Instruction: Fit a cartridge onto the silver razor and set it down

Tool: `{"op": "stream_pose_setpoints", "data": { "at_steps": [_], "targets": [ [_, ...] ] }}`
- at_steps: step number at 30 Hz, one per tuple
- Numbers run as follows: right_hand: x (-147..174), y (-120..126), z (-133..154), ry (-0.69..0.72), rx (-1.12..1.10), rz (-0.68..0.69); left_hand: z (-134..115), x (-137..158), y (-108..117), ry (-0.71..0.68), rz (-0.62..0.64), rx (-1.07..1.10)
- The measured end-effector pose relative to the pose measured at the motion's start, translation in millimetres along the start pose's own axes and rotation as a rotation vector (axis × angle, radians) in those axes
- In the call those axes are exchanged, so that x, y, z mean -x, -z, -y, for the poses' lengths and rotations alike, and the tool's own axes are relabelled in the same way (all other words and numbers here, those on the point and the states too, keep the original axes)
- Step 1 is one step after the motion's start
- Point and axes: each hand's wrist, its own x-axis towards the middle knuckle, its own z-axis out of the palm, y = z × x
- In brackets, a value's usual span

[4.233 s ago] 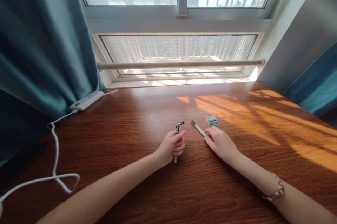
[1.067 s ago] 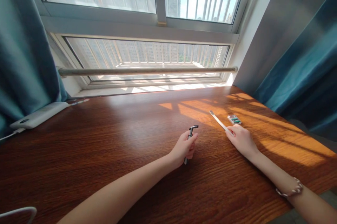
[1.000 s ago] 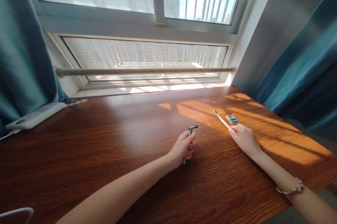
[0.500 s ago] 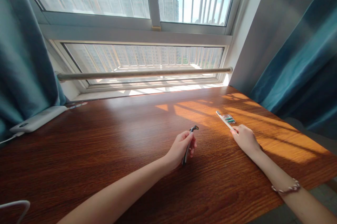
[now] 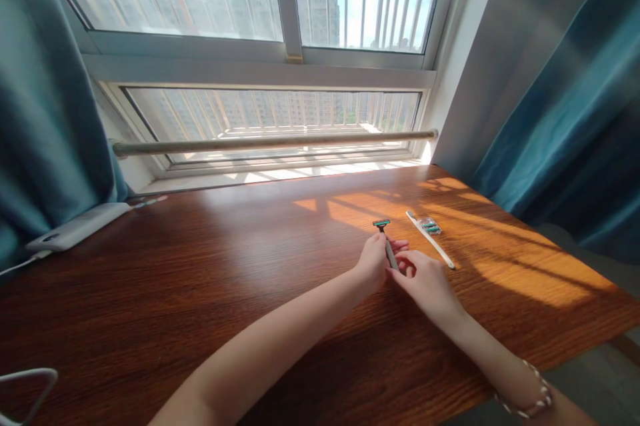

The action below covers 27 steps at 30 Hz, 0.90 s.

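Note:
A razor [image 5: 391,255] with a dark handle and a green-striped head is held above the wooden table, its head pointing away from me. My left hand [image 5: 376,257] is closed around the upper handle. At the handle's lower end, my right hand [image 5: 423,277] pinches it between thumb and fingers. Just beyond my right hand, a white toothbrush [image 5: 431,240] lies slantwise on the table. Beside its far end is a small clear pack [image 5: 430,226] with green-striped pieces, which look like razor blade heads.
The wooden table [image 5: 240,259] reaches to the window sill, with a horizontal rail [image 5: 275,143] in front of the window. A white power strip [image 5: 80,226] with a cable lies at the left. A white cable loop [image 5: 47,376] is at lower left. Blue curtains [image 5: 560,126] hang on both sides.
My right hand has let go of the toothbrush, now lying on the table, and moved left onto the razor handle. My left hand has carried the razor right and turned its head forward.

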Motion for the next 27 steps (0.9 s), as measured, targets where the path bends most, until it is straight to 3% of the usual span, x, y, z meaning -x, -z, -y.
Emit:
{"op": "stream_pose_setpoints", "data": {
  "at_steps": [6, 14, 21, 23, 27],
  "targets": [
    [-16, -2, -8, 0.015, 0.133, -0.014, -2, -24, -7, 0.008, -0.063, 0.055],
    [-39, -7, -31, -0.008, 0.3, -0.032, -10, -24, 8, -0.003, 0.015, -0.104],
    [-48, 6, -73, -0.099, 0.462, -0.052, -43, 45, 58, -0.065, 0.192, -0.382],
    [-47, 7, -80, -0.106, 0.48, -0.035, -53, 69, 81, -0.183, 0.224, -0.68],
    [-45, 5, -86, -0.119, 0.505, -0.001, -68, 106, 127, -0.288, 0.18, -1.094]
  ]
}}
